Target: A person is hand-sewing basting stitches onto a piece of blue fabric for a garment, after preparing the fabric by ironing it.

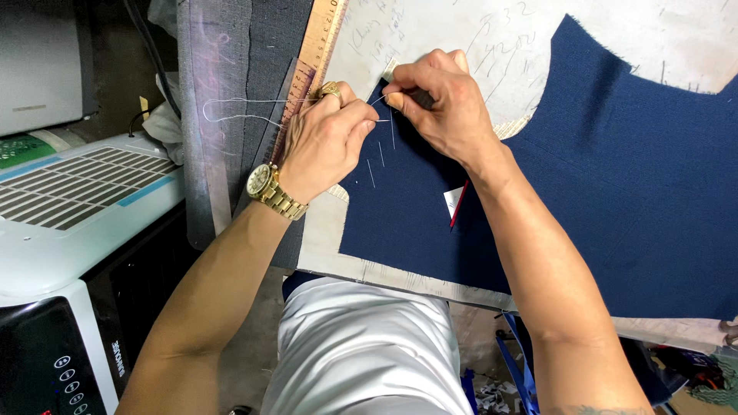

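A navy blue fabric piece [615, 184] lies flat on a cream table top [492, 38] marked with handwriting. White basting stitches [381, 150] run down its left part. My left hand [327, 138], with a gold watch and a ring, pinches a needle with white thread [238, 107] at the fabric's upper left corner. The thread loops out to the left. My right hand [442, 96] presses and pinches the fabric corner right beside the left hand's fingertips.
A wooden ruler [319, 38] and a clear ruler [288, 107] lie at the table's left edge, over grey cloth [223, 92]. A small white tag with a red pencil [456, 204] rests on the fabric. A white appliance [77, 200] stands at left. Scraps litter the floor [492, 396].
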